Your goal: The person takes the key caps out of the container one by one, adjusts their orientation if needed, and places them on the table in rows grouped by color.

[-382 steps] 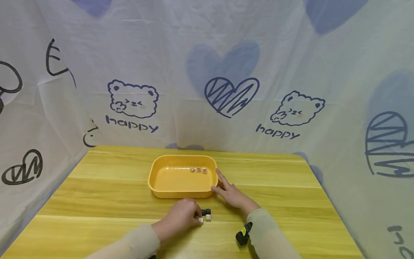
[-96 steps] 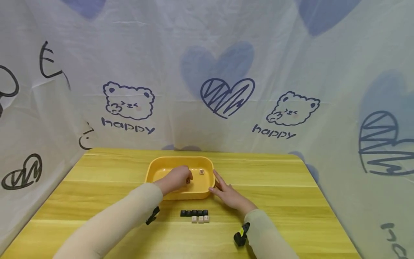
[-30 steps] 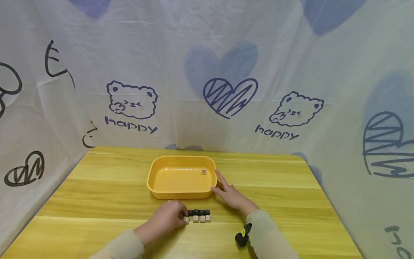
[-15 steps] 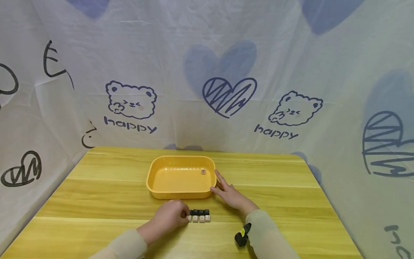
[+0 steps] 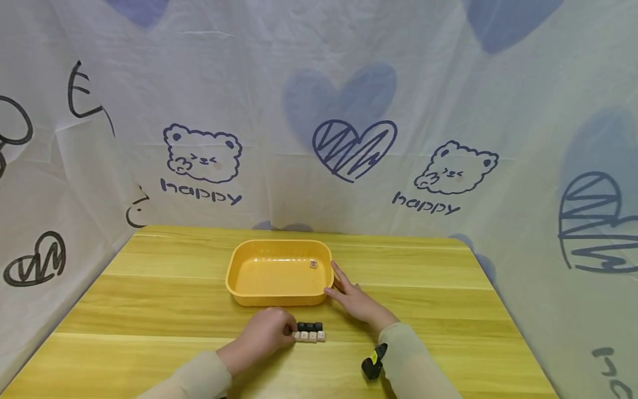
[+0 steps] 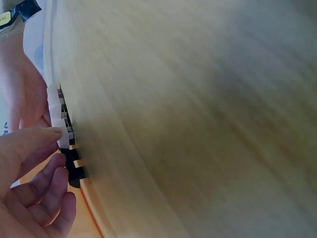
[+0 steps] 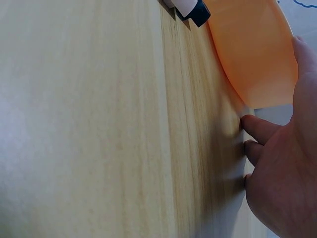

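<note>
In the head view, my left hand [image 5: 266, 332] pinches a white keycap [image 5: 296, 336] at the left end of a row of white keycaps [image 5: 312, 336]. The left wrist view shows the thumb on that cap, with the other fingers curled loosely below. Directly behind lies a row of black keycaps [image 5: 310, 327], its left part hidden by my left hand. My right hand [image 5: 360, 303] touches the right end of a yellow tray [image 5: 279, 300], thumb at the front corner and fingers extended along the side. A single keycap [image 5: 313, 264] lies inside the tray, near its right end.
The wooden table [image 5: 423, 310] extends around the tray and keycaps. Behind it hangs a pale printed cloth [image 5: 279, 183] with hearts and bears. A black device with a yellow label [image 5: 374, 363] is strapped at my right wrist.
Since the earliest frame, both keycap rows have grown and the tray's contents dropped to one keycap. Over the last second my left hand slid the white keycap right against its row. The right hand stayed.
</note>
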A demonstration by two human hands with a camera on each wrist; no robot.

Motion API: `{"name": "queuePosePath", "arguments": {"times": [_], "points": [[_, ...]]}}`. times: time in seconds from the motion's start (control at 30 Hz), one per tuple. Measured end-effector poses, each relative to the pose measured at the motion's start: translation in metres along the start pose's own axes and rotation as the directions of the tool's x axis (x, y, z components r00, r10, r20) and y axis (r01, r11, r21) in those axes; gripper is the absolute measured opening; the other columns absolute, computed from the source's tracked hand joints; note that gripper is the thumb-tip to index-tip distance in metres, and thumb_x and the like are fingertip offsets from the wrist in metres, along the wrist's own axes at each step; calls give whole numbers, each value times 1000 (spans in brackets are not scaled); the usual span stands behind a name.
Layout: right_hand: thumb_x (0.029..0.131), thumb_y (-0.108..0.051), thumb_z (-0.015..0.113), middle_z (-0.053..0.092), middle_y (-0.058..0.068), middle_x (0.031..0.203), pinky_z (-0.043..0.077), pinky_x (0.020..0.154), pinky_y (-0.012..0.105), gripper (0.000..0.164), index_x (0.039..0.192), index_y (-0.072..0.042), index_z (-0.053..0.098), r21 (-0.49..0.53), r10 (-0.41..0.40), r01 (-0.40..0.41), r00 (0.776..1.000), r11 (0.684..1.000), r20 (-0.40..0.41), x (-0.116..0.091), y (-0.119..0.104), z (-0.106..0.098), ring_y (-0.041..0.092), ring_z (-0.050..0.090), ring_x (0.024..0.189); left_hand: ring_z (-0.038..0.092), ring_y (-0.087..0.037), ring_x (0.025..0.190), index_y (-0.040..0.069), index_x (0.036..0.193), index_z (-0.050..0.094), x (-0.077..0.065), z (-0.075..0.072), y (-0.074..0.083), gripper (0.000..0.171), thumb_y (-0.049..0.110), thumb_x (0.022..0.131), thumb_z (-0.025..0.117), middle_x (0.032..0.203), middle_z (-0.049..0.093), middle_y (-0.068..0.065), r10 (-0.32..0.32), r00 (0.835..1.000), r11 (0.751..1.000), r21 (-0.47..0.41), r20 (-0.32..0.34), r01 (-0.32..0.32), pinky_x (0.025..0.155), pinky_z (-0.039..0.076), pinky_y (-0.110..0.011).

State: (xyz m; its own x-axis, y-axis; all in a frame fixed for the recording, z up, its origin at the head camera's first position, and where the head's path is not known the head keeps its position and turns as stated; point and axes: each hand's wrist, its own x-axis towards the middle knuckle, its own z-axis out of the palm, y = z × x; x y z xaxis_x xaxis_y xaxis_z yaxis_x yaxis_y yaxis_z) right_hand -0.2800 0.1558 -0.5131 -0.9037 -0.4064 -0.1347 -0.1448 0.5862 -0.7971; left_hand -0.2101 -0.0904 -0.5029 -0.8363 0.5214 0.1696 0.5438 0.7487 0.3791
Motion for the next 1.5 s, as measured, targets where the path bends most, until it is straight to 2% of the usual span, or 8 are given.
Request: {"name": "queuePosePath", "arguments": {"times": [0.2, 0.37, 0.6, 0.77, 0.97, 1.13, 1.33, 1.5], "points": [[103, -44, 44, 35, 14, 152, -9, 112, 58, 70, 156, -37, 0, -2, 5, -5, 1000, 1000, -1, 1, -1, 1, 33, 25, 142, 53, -4, 65, 14, 82, 76, 0, 0, -1, 13, 18, 72, 83, 74, 64, 9, 0, 1000, 1000, -10, -4, 0, 60, 46, -26], [103, -44, 44, 35, 15, 152, -9, 111, 60, 70, 156, -36, 0, -6, -2, 2, 1000, 1000, 0, 1, -1, 2, 37, 20, 143, 49, -1, 60, 10, 85, 76, 7, -12, 5, 13, 15, 75, 82, 67, 58, 13, 0, 1000, 994, -106, 30, 4, 57, 44, -23], [101, -48, 44, 37, 13, 151, -6, 111, 61, 71, 156, -38, 0, -18, 11, -11, 1000, 1000, 1, 1, 4, -1, 43, 13, 143, 53, -5, 63, 10, 90, 77, 44, -46, 25, 16, 18, 77, 83, 72, 63, 7, 31, 1000, 998, -51, -6, -31, 61, 48, -27], [101, -49, 44, 37, 9, 152, -5, 112, 61, 71, 156, -38, 1, -23, 8, -8, 1000, 1000, 11, -1, 2, -3, 40, 19, 143, 56, -8, 65, 11, 91, 76, 71, -56, 29, 18, 21, 79, 83, 75, 67, 4, 28, 999, 1000, -7, 27, -28, 64, 50, -29], [103, -45, 42, 35, 10, 152, -7, 112, 59, 71, 157, -32, -1, -18, -29, 29, 999, 999, 29, -2, -1, -4, 33, 26, 142, 60, -14, 72, 8, 100, 75, 99, -62, 20, 22, 19, 82, 80, 83, 69, -1, 5, 995, 1000, 21, 101, -7, 70, 52, -33], [103, -44, 42, 35, 15, 152, -8, 111, 61, 71, 158, -29, -1, -1, -44, 44, 999, 999, 24, -2, 0, -3, 36, 26, 141, 62, -15, 75, 6, 102, 74, 122, -64, 5, 23, 17, 83, 79, 89, 70, -3, -6, 986, 998, 62, 167, -5, 70, 52, -33], [103, -46, 43, 35, 14, 152, -8, 111, 60, 72, 157, -32, -1, 0, -31, 31, 999, 1000, 25, -1, 1, -2, 35, 24, 142, 61, -15, 76, 7, 99, 74, 138, -56, -10, 20, 16, 82, 80, 88, 69, -1, -15, 974, 990, 142, 228, -18, 72, 52, -33], [103, -46, 42, 35, 12, 152, -9, 112, 58, 71, 157, -35, -2, -7, -28, 29, 999, 1000, 21, -1, 4, -2, 31, 26, 142, 64, -22, 89, 3, 105, 72, 149, -43, -19, 27, 10, 80, 80, 99, 70, -7, 24, 959, 992, 111, 284, -58, 82, 52, -37]]}}
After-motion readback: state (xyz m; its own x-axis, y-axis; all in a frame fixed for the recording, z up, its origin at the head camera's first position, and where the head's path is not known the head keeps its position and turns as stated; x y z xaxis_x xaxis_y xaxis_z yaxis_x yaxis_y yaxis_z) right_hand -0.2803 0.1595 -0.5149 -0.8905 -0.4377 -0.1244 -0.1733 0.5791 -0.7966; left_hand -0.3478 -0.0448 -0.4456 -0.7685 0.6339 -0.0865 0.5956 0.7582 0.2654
